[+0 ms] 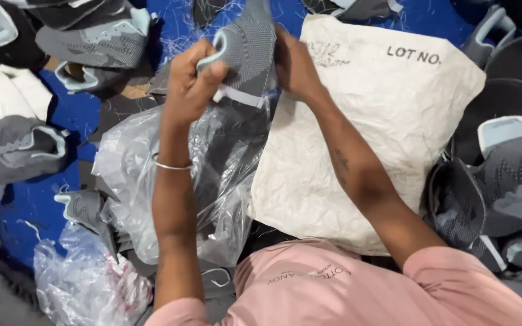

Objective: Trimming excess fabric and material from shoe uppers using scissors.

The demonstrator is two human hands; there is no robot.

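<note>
Grey shoe top (246,45): my left hand (191,78) and right hand (294,63) both squeeze it tight.
Room: piles all around.
Clear bag (212,175): more grey pieces inside.

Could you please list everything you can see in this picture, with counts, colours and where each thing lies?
Held knit shoe upper: one, grey with pale blue edge, top centre, between both hands.
Loose shoe uppers: many, exact count unclear, grey with pale blue trim, piled at left, top and right edges.
Paper sack: one, off-white and crumpled, centre right.
Clear plastic bag: one, transparent, holding dark pieces, centre.
Second plastic bag: one, clear, crumpled, bottom left.
Work surface: blue, strewn with thread scraps.
White pieces: stacked, far left.
Shirt: pink, bottom centre.
Bangle: one, silver, left wrist.
Left hand: grips the upper's pale edge.
Right hand: grips the upper's other side.
</note>
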